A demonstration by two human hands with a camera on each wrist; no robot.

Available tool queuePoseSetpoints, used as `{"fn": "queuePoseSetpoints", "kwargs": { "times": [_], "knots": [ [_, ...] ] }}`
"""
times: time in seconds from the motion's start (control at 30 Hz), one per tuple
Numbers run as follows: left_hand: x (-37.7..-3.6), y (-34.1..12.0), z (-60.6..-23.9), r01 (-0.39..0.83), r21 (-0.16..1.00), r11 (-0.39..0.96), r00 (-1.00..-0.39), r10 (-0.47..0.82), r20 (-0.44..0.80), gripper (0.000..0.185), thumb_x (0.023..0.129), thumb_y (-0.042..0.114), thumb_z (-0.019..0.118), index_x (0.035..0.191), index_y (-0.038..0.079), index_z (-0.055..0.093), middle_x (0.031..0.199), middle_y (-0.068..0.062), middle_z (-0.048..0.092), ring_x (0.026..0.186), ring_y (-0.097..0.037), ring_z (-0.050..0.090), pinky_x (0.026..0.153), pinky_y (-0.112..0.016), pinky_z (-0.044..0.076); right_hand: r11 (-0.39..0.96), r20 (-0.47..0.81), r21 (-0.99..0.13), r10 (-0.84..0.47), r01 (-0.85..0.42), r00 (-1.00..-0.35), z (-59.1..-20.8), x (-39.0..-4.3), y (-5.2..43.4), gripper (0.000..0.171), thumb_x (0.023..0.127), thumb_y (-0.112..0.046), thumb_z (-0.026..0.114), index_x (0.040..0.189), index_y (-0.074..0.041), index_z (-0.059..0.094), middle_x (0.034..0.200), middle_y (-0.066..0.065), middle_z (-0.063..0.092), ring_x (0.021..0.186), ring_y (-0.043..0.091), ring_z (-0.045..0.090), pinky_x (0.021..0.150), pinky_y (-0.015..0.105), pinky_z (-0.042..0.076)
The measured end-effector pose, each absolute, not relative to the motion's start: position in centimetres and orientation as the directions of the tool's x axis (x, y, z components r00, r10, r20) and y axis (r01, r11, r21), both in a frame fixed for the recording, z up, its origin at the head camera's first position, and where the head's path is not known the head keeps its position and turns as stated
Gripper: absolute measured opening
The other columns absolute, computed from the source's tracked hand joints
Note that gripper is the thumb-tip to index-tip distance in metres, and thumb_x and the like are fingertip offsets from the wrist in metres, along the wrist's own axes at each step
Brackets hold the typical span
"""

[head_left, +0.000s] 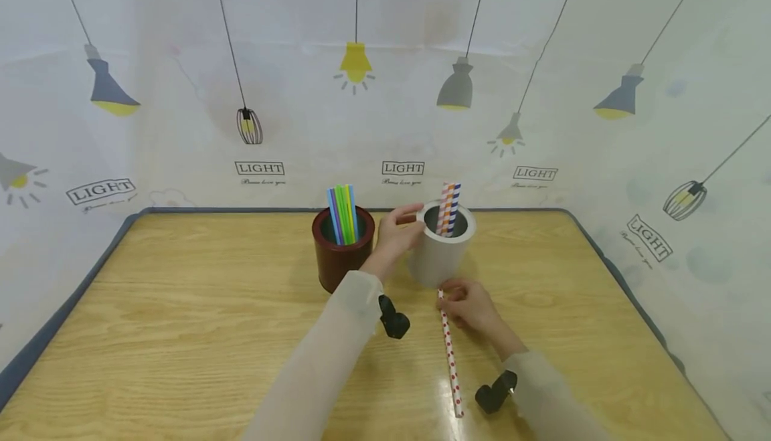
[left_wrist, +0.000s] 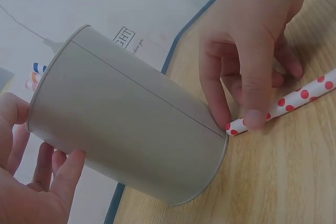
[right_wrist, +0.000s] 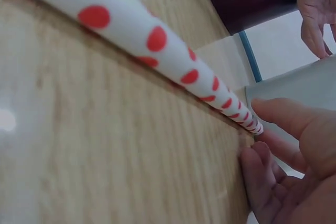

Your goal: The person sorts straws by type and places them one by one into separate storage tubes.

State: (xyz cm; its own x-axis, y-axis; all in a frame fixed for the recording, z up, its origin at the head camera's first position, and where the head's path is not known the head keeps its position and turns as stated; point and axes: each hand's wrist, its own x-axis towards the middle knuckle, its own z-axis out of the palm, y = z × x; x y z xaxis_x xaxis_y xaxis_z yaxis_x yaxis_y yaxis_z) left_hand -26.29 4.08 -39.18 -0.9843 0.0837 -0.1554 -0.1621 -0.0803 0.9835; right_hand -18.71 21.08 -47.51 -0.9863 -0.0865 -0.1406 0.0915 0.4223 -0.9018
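Note:
A white paper straw with red dots (head_left: 450,361) lies lengthwise on the table, its far end close to the base of a light grey canister (head_left: 438,260). My right hand (head_left: 472,306) has thumb and forefinger at that far end, pinching the straw. In the left wrist view, the thumb lies over the straw (left_wrist: 304,95) while the forefinger is at its tip. My left hand (head_left: 397,237) touches the canister's left side and rim with fairly straight fingers. Several striped paper straws (head_left: 447,213) in orange, blue and pink stand inside that canister.
Left of the grey canister stands a dark red canister (head_left: 343,267) holding several bright plastic straws (head_left: 341,217). Both stand toward the back of the wooden table (head_left: 193,320), before a wall covering printed with lamps (head_left: 355,63). Black wrist devices (head_left: 393,319) sit at both cuffs.

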Motion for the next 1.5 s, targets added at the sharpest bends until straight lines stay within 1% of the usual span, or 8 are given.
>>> {"fn": "queuePoseSetpoints", "kwargs": {
  "times": [0.17,0.3,0.57,0.87,0.97,1.1,1.33,1.5],
  "knots": [
    [-26.3,4.0,-39.2,-0.154,0.984,-0.089,-0.985,0.093,-0.145,0.038,0.082,0.007,0.062,0.119,0.016,0.062,0.117,-0.011,0.053,0.098,-0.022,0.056,0.077,-0.034,0.051,0.568,-0.103,-0.821,-0.048,0.058,-0.994,-47.7,-18.7,20.7,0.037,0.073,-0.010,0.075,0.105,0.002,0.059,0.076,0.006,0.054,0.052,0.013,0.050,0.047,0.025,0.045],
    [-26.3,4.0,-39.3,-0.150,0.984,-0.093,-0.986,0.085,-0.142,0.038,0.081,0.006,0.062,0.118,0.016,0.062,0.117,-0.011,0.053,0.098,-0.021,0.056,0.077,-0.034,0.051,0.597,-0.081,-0.802,-0.058,0.030,-0.995,-47.7,-18.7,20.7,0.036,0.073,-0.010,0.075,0.104,0.001,0.060,0.076,0.007,0.054,0.054,0.013,0.051,0.048,0.026,0.045],
    [-26.4,3.9,-39.5,-0.136,0.986,-0.094,-0.989,0.078,-0.129,0.038,0.081,0.006,0.062,0.118,0.014,0.063,0.116,-0.012,0.052,0.098,-0.022,0.056,0.077,-0.035,0.051,0.541,-0.094,-0.840,-0.074,0.039,-0.993,-47.7,-18.7,20.8,0.033,0.075,-0.005,0.072,0.103,0.003,0.058,0.076,0.007,0.054,0.051,0.013,0.050,0.044,0.025,0.045],
    [-26.2,4.0,-39.6,-0.144,0.986,-0.085,-0.987,0.085,-0.137,0.038,0.081,0.007,0.063,0.117,0.014,0.063,0.115,-0.012,0.053,0.099,-0.022,0.054,0.077,-0.036,0.051,0.538,-0.112,-0.842,-0.103,0.040,-0.988,-47.7,-18.5,21.2,0.027,0.077,-0.003,0.069,0.102,0.002,0.058,0.079,0.008,0.055,0.058,0.015,0.052,0.044,0.028,0.046],
    [-26.3,4.0,-39.5,-0.143,0.986,-0.088,-0.987,0.086,-0.136,0.038,0.080,0.007,0.063,0.117,0.015,0.063,0.116,-0.011,0.053,0.100,-0.023,0.054,0.077,-0.035,0.051,0.515,-0.116,-0.856,-0.111,0.042,-0.987,-47.6,-18.5,21.4,0.028,0.078,-0.002,0.068,0.103,0.003,0.057,0.080,0.008,0.056,0.059,0.014,0.052,0.045,0.028,0.046],
    [-26.4,4.1,-39.6,-0.139,0.986,-0.095,-0.987,0.095,-0.130,0.038,0.080,0.006,0.063,0.118,0.014,0.063,0.116,-0.012,0.052,0.102,-0.023,0.053,0.077,-0.036,0.051,0.468,-0.121,-0.883,-0.143,0.040,-0.982,-47.4,-18.5,21.7,0.030,0.078,0.000,0.066,0.106,0.006,0.055,0.081,0.010,0.056,0.060,0.014,0.052,0.046,0.029,0.047],
    [-26.3,4.0,-39.6,-0.142,0.986,-0.090,-0.987,0.090,-0.134,0.038,0.080,0.007,0.062,0.118,0.014,0.063,0.116,-0.011,0.052,0.101,-0.023,0.053,0.077,-0.036,0.051,0.459,-0.072,-0.888,-0.213,-0.034,-0.974,-46.5,-18.5,22.3,0.031,0.081,0.000,0.064,0.109,0.010,0.053,0.084,0.014,0.059,0.065,0.014,0.054,0.049,0.027,0.047],
    [-26.3,4.0,-39.4,-0.140,0.987,-0.083,-0.988,0.081,-0.133,0.038,0.080,0.007,0.062,0.118,0.014,0.063,0.117,-0.012,0.052,0.103,-0.024,0.053,0.077,-0.036,0.051,0.388,-0.011,-0.917,-0.259,-0.094,-0.966,-44.9,-18.9,22.7,0.035,0.083,0.000,0.063,0.113,0.011,0.050,0.087,0.016,0.058,0.066,0.016,0.056,0.050,0.031,0.050]
  ]
}}
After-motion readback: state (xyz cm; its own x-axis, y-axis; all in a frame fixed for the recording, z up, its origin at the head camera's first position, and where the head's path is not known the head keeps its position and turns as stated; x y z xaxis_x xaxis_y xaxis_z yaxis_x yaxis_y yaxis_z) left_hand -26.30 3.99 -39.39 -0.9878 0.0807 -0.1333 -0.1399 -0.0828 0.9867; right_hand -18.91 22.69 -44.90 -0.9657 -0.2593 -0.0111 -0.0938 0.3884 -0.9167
